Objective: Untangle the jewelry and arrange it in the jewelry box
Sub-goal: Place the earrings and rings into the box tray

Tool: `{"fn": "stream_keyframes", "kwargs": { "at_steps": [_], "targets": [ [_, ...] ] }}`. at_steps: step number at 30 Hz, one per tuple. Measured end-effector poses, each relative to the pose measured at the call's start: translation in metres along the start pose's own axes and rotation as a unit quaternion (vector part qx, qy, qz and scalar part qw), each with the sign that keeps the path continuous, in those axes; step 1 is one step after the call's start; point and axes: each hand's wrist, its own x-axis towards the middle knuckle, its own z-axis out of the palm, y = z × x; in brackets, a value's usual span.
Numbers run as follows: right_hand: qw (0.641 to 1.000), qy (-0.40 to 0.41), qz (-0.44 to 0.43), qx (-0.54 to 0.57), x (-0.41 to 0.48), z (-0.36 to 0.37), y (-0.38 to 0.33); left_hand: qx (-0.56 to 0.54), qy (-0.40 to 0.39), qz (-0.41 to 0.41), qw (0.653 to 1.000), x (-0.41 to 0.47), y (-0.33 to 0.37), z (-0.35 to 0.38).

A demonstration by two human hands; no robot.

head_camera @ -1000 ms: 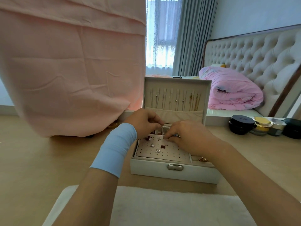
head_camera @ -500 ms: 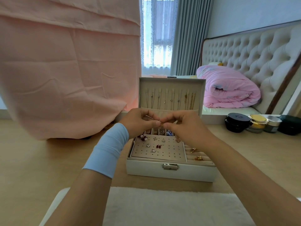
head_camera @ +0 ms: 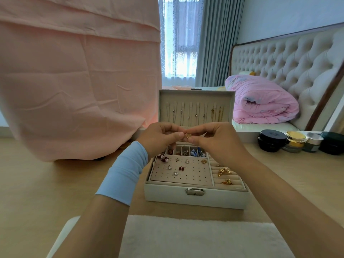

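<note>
Four jars stand right of the open jewelry box.

Bare wooden surface is seen on either side of the open jewelry box. Its back is walled off by the upright lid. Room above the back compartments is taken by the left hand and right hand, pinching a gold trinket. The far left is closed off by a pink cloth, the far right by jars.

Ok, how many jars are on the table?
4, in a row at right: black jar, gold-lidded jar, silver-lidded jar, dark jar at the frame edge. More may lie out of view.
</note>
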Motion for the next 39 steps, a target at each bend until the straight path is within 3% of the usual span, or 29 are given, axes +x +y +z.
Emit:
{"fn": "stream_keyframes", "kwargs": {
  "at_steps": [7, 14, 22, 26, 32, 39],
  "targets": [
    [0.999, -0.015, -0.039, -0.023, 0.000, -0.002, -0.002, -0.030, -0.005, 0.003, 1.000, -0.002, 0.002, 0.000],
    [0.990, 0.028, -0.108, -0.084, 0.003, -0.008, 0.006, -0.041, -0.019, -0.008, 0.999, -0.001, 0.005, 0.007],
    [0.985, 0.008, -0.099, -0.140, 0.001, -0.017, 0.009, -0.022, -0.013, -0.042, 0.999, 0.000, 0.006, 0.020],
    [0.983, -0.043, -0.067, -0.165, -0.004, -0.022, 0.010, 0.103, -0.024, -0.005, 0.994, 0.001, 0.004, 0.025],
    [0.946, -0.099, -0.031, -0.308, -0.014, -0.017, 0.024, 0.305, -0.049, 0.014, 0.951, 0.001, 0.001, 0.032],
    [0.894, -0.078, -0.104, -0.430, -0.015, -0.012, 0.029, 0.352, -0.067, 0.008, 0.934, 0.001, -0.001, 0.030]
  ]
}}
